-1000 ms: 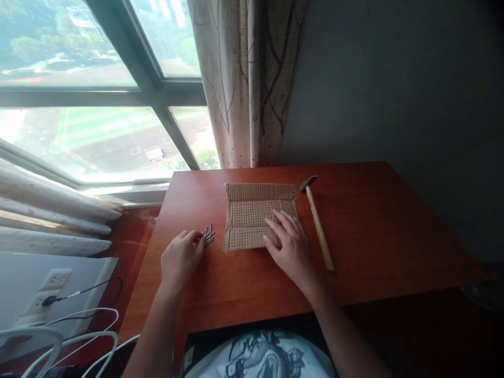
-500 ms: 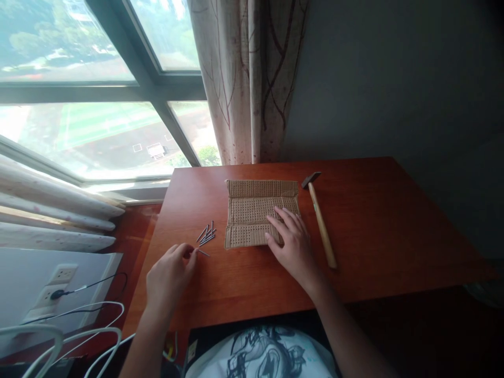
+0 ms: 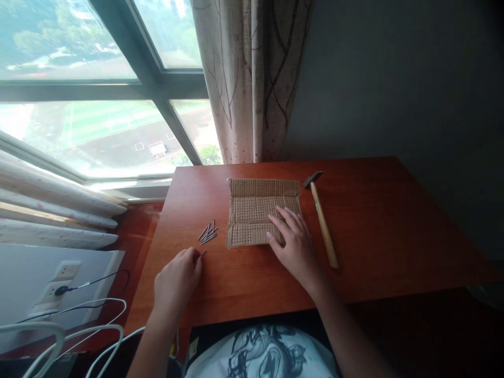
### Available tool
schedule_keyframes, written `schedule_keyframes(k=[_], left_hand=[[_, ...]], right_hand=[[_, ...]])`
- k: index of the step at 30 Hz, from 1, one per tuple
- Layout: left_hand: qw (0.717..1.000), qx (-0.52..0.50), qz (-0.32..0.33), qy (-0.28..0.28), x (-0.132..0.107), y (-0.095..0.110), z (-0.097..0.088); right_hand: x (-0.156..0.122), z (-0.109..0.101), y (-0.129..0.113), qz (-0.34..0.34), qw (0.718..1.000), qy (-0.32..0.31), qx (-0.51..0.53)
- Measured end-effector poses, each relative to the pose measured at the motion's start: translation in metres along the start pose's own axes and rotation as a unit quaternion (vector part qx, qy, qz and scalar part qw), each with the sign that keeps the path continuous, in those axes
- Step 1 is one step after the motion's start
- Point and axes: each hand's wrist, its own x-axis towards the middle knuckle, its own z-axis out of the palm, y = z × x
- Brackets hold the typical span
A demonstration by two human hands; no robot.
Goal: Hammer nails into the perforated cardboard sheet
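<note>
Between the thumb and fingers of my left hand (image 3: 179,278) is a nail (image 3: 203,253), its tip sticking out past the fingertips. Just beyond that hand, a small heap of several loose nails (image 3: 208,232) lies on the table. My right hand (image 3: 293,241) rests with fingers spread on the lower right part of a brown cardboard piece (image 3: 255,207). The cardboard is folded into panels, dotted with rows of small holes, and lies flat. To its right lies a hammer (image 3: 323,223) with a wooden handle and dark metal head, touched by neither hand.
Everything lies on a reddish-brown wooden table (image 3: 386,226). A window (image 3: 114,136) and curtains (image 3: 240,84) stand behind and to the left. Left of the table are a wall socket (image 3: 63,278) and white cables (image 3: 98,331).
My left hand has drawn slightly right, and the nail in its fingers has turned from pointing toward the right to pointing up and away. My right hand stays on the cardboard.
</note>
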Motion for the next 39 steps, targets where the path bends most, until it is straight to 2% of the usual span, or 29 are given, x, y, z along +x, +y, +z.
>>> schedule_keyframes(k=[4,8,14,22,29,39], left_hand=[[0.999,-0.008,0.036,0.004,0.0,0.003,0.004],[0.998,-0.01,0.054,0.033,0.006,0.013,0.006],[0.996,-0.013,0.041,0.074,0.017,0.025,0.005],[0.991,-0.052,-0.002,0.121,0.028,0.023,-0.003],[0.995,-0.024,-0.007,0.095,0.044,0.019,-0.009],[0.998,-0.009,-0.007,0.058,0.05,0.028,-0.013]], right_hand=[[0.0,0.0,0.001,-0.001,1.0,0.003,0.005],[0.0,-0.001,0.001,-0.002,1.0,-0.003,0.002],[0.0,-0.001,0.0,-0.006,1.0,0.001,0.0],[0.001,-0.001,-0.001,-0.006,1.0,-0.002,-0.005],[0.001,-0.002,-0.001,-0.006,1.0,-0.001,-0.005],[0.001,-0.003,-0.003,-0.004,1.0,-0.003,-0.004]])
